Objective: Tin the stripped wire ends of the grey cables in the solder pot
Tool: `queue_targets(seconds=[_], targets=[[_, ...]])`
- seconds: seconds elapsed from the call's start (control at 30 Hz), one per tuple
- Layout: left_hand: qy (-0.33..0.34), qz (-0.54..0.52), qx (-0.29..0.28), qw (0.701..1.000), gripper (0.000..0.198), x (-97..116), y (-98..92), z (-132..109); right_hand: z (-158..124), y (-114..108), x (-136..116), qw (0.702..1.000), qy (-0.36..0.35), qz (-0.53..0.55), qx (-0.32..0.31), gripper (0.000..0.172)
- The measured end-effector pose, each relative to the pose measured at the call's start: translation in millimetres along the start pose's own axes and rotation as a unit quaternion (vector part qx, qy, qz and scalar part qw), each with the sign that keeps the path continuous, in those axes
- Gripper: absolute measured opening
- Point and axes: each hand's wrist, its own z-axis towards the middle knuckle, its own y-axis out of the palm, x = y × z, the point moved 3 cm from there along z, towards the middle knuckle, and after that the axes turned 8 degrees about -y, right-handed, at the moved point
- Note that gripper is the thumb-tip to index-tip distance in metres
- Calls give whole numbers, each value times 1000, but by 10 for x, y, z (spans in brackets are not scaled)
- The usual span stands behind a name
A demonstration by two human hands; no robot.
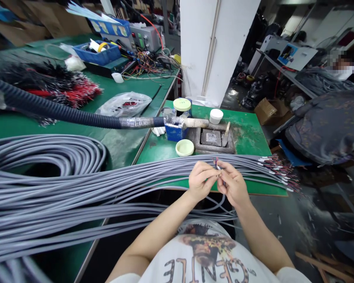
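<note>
My left hand [201,180] and my right hand [233,185] meet in front of my chest, both closed in a pinch. Between their fingertips is the end of a grey cable, its thin coloured wires [216,160] sticking up. What exactly each fingertip presses is too small to make out. Just beyond my hands lies a thick bundle of grey cables [153,169], running from the left across the green bench. At the right, the bundle ends in stripped tips [283,173] with white sleeves and fine red and dark wires.
Behind the bundle sits a square metal solder pot [211,137] with a scraper [226,135] in it. A ribbed hose [85,118] reaches it from the left, by a blue box [176,133]. Round tubs [216,115] stand around. Coiled cable [47,145] lies left; a person [339,118] is at right.
</note>
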Motion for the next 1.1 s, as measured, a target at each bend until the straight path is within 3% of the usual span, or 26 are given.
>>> queue_targets(seconds=[0.07,0.13,0.23,0.4,0.47,0.57,0.7,0.83,0.97,1.1], targets=[[-33,-13,-5,999,13,-13,15,-30,-13,-6,-34,1000,12,7,-2,33],[-115,-66,22,991,18,-63,31,-57,-23,-10,-70,1000,13,0,5,37],[-251,-190,41,948,33,-172,80,-106,-49,7,-93,1000,-1,-21,7,42],[-384,-292,-46,875,28,-247,148,-163,-93,30,-98,993,-3,-107,-54,45],[-392,-312,-61,863,27,-222,131,-163,-67,-4,-172,977,-27,-198,-76,38],[-384,-327,-94,858,27,-165,115,-162,35,-49,-384,931,-123,-337,-71,20],[-397,-314,-143,851,27,-134,141,-217,210,21,-591,895,-179,-396,-97,13],[-407,-287,-149,854,28,-156,148,-281,319,115,-591,900,-166,-380,-136,18],[-396,-297,-89,864,26,-172,83,-281,334,78,-475,925,-175,-328,-81,19],[-418,-331,-36,845,27,-169,38,-269,310,5,-297,944,-169,-282,-36,15]])
